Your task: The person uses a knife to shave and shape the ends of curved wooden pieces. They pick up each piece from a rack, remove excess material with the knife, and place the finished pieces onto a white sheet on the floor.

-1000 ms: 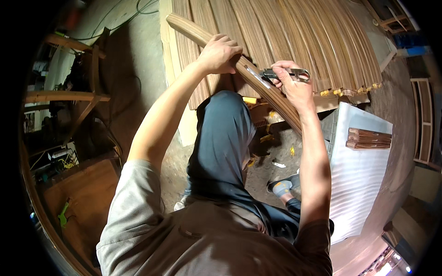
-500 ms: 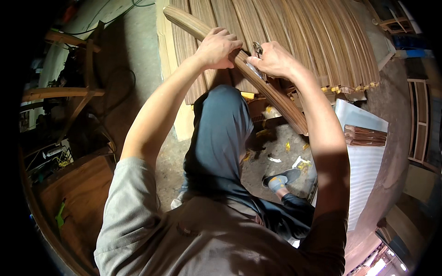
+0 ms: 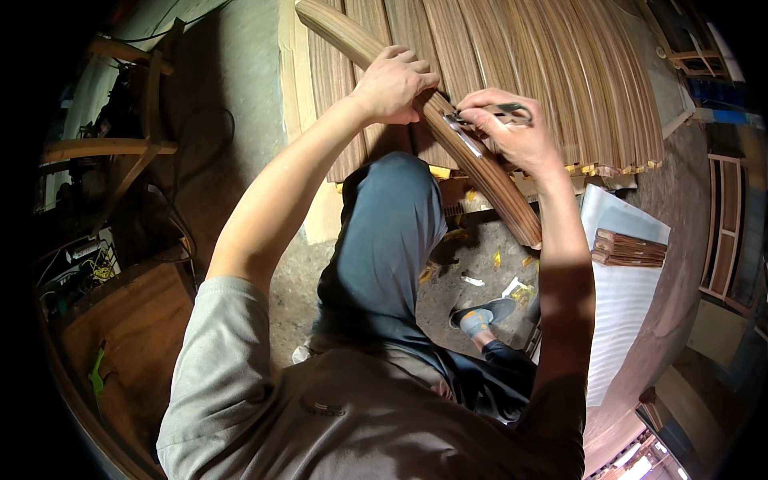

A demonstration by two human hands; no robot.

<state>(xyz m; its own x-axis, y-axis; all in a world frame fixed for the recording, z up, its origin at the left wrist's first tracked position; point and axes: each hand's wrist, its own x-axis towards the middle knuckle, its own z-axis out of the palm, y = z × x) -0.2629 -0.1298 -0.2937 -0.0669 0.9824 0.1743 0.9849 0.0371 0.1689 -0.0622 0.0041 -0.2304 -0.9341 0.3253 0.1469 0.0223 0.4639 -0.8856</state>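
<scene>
A long, curved strip of striped brown wood (image 3: 500, 192) lies slantwise from the far left toward the near right, over my raised knee. My left hand (image 3: 398, 84) is wrapped round its upper middle. Just right of that, my right hand (image 3: 516, 132) is closed on a scissors-like tool (image 3: 516, 112) with a dark looped handle. The tool's front end is partly covered by my fingers and close to the wood. A shiny whitish strip (image 3: 468, 142) shows on the wood beside my right fingertips; I cannot make out whether it is film or metal.
Similar curved wooden strips (image 3: 560, 80) lie side by side beyond my hands. At the right, a small bundle of brown wood pieces (image 3: 630, 248) rests on a pale sheet (image 3: 624, 320). Yellow and white scraps (image 3: 520, 290) litter the floor. A wooden frame (image 3: 152, 120) stands at the left.
My right hand has turned and moved right, so the tool's looped handle now points to the right. The wooden strip and my left hand have shifted slightly right in the view.
</scene>
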